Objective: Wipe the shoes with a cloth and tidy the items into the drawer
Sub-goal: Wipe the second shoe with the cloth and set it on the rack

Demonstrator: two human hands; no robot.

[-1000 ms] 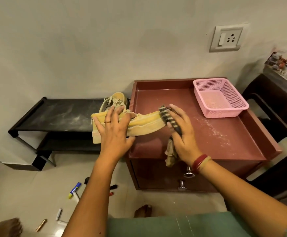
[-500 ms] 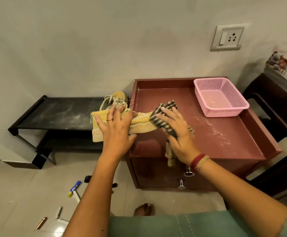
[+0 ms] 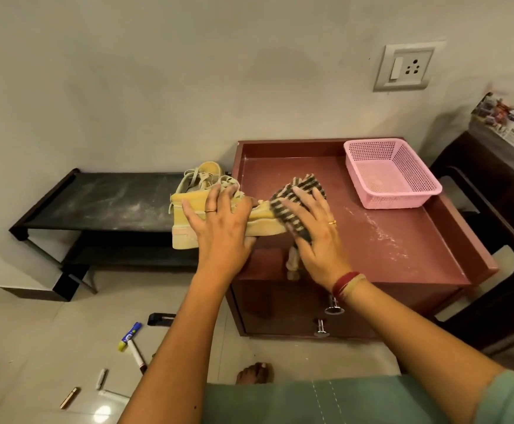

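near the middle of the frame, a person's left hand lies spread over the side of a yellow shoe, fingers splayed and wrapped loosely around its upper, holding it in place; a ring shows on one finger. the shoe lies tipped on its side, its heel hanging past the left edge of a reddish-brown cabinet and its toe end over the cabinet top. just right of it, the right hand presses a striped cloth flat against the toe end of the shoe, fingers extended and slightly spread on top of the fabric; a tail of the cloth hangs down over the cabinet's front edge. behind the held shoe, a second shoe with loose laces rests on a black low rack at centre left. a pink basket stands at the cabinet's far right corner, well apart from the hands. two metal knobs show on the cabinet front below the right wrist. at lower left, markers and small items lie scattered on the tiled floor. a wall socket sits at upper right.
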